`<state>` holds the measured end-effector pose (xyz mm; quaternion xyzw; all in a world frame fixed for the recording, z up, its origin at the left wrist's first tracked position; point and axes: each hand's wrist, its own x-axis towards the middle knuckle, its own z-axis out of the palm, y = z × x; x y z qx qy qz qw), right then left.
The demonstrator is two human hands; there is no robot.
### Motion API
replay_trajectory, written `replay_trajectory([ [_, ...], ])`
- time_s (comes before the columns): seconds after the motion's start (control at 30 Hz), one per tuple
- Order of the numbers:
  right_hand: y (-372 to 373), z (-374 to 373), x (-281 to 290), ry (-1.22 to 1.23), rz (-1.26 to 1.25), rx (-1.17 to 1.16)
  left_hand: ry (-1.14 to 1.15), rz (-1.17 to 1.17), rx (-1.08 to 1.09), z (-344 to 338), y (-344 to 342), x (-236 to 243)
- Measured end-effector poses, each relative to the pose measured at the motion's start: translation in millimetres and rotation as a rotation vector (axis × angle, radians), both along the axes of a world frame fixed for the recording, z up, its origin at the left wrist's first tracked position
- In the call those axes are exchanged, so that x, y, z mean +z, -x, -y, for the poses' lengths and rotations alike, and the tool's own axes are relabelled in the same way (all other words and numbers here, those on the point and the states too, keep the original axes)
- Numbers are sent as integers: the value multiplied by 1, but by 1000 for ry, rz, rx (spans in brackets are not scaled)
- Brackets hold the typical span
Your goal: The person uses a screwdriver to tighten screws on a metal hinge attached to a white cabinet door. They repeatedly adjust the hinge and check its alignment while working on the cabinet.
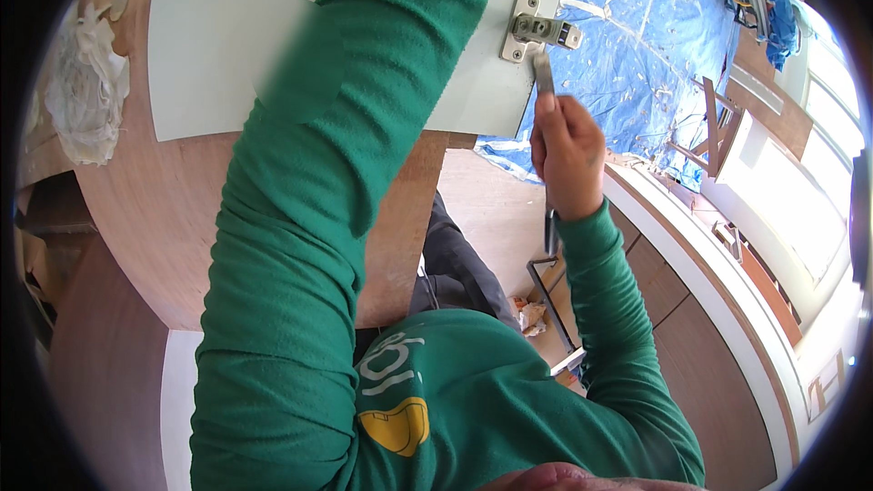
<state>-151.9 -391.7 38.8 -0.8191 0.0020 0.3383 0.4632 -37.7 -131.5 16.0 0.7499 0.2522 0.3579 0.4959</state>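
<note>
A pale grey-white panel [218,45] lies in front of me on a brown wooden surface. Near its right edge a metal cabinet hinge [526,29] is fixed to it with screws, its arm sticking out past the edge. My right hand [568,150] is closed around a slim hand tool [545,77] with a flat greyish end and a dark handle. The tool's tip is just below the hinge, at the panel's edge; I cannot tell if they touch. My left forearm, in a green sleeve, reaches across the panel and out at the top, so the left hand is hidden.
Blue plastic sheeting [627,55] covers the floor ahead right. A crumpled whitish plastic bag [86,91] lies at the far left. A curved cabinet with a white edge [691,264] runs along my right. Tools and a blue bag [768,0] lie at the upper right.
</note>
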Motion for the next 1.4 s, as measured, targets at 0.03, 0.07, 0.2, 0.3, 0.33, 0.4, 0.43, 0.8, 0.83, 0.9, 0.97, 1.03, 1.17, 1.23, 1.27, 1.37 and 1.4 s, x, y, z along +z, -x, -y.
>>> replay_trajectory([
  [0.03,4,2,0,-13,-26,-24,2,8,-5,0,-1,0],
  [0.07,5,2,1,-5,3,-9,6,12,-10,1,-1,0],
  [0.2,-22,-27,5,-89,-75,-66,-70,-12,-2,-1,-4,-2],
  [0.3,-6,-4,3,75,-6,-20,23,21,-13,2,-2,-2],
  [0.33,3,-2,9,39,-83,-95,22,16,-14,1,-1,-1],
  [0.4,-5,-6,7,66,-32,-37,28,7,-18,3,0,3],
  [0.43,-11,-9,7,80,-7,-8,12,0,-15,3,-1,2],
  [0.8,-24,-22,7,40,-55,-24,50,13,-67,3,10,13],
  [0.83,-26,-24,7,0,-64,-51,23,0,-52,4,6,10],
  [0.9,-13,-16,9,68,-53,-30,-42,-33,2,-2,-1,1],
  [0.97,1,-4,10,57,-89,-44,-34,-33,3,1,-2,0],
  [1.03,-11,-11,10,40,-66,-19,-29,-32,-2,2,-2,0],
  [1.17,-24,-25,5,2,-53,-33,-21,3,-9,1,-4,-2],
  [1.23,-4,-12,8,115,-2,-2,-16,-1,-6,-1,-4,-1],
  [1.27,0,-11,9,37,-64,-47,-12,-18,-7,1,-3,2],
  [1.37,-21,-29,10,91,-11,-14,-24,-32,0,1,-4,2],
  [1.4,-29,-35,6,-17,-45,-48,-33,-29,3,1,-5,1],
])
